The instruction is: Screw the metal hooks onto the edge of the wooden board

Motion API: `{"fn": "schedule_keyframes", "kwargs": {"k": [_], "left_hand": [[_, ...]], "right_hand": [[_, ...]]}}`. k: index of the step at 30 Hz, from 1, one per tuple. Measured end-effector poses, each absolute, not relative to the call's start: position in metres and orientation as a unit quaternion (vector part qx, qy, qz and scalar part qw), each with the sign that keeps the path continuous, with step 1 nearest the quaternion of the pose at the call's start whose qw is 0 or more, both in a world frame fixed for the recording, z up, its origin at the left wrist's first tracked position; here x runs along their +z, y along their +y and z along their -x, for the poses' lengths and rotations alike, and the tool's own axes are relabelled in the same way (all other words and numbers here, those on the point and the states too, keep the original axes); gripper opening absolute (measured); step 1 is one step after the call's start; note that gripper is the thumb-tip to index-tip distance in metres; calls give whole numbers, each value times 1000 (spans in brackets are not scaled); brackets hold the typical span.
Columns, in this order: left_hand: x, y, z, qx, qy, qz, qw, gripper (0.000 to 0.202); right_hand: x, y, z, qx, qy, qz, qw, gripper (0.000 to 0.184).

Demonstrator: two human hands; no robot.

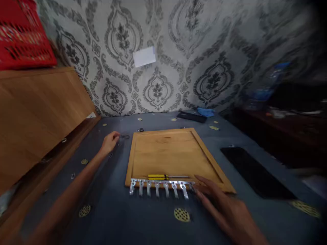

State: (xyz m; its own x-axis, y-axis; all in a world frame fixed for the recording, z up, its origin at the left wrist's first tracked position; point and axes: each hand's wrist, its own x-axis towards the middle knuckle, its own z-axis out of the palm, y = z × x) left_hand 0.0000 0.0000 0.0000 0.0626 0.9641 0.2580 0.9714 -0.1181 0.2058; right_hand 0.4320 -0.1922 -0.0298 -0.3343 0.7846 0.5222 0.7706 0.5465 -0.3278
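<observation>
Right hand (224, 206) at the end of a row of metal clips (157, 187)

From where I stand, the silvery clips lie side by side along the near edge of a wooden panel (166, 153), their long ends reaching out past that edge toward the person. The right hand comes in from the near right. Its thumb and forefinger stand apart at the row's right end, close about the last piece; whether they actually pinch it, I can't tell. Just beyond the clips, on the panel, lies a screwdriver (158, 177) with a yellow and black handle, its shaft pointing right.

The left hand (111, 141) is out to the left of the panel, near its far corner. Its fingers are curled and drawn together beside a small dark looped object (125, 136); I can't make out whether they hold it.

All this is on a dark blue-grey cloth (122, 217) with yellow motifs. To the right of the panel lies a flat black object (255, 172); at the far side, a slim black case (191, 116) sits beside a crumpled blue cloth (205, 112).
</observation>
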Motion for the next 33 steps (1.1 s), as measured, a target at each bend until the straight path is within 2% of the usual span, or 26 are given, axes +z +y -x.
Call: {"fn": "schedule_keyframes", "kwargs": {"k": [9, 15, 25, 33], "left_hand": [[-4, 27, -6, -116, -635, 763, 18, 31], [0, 23, -3, -93, -610, 787, 17, 30], [-3, 9, 15, -144, -601, 786, 9, 31], [-5, -14, 24, -175, -630, 756, 6, 30]], "right_hand": [[-33, -193, -437, 90, -795, 481, 357, 38], [-37, -193, -440, 128, -783, 500, 348, 38], [-38, -192, -441, 96, -789, 492, 356, 37], [-36, -192, -442, 139, -783, 502, 340, 39]]}}
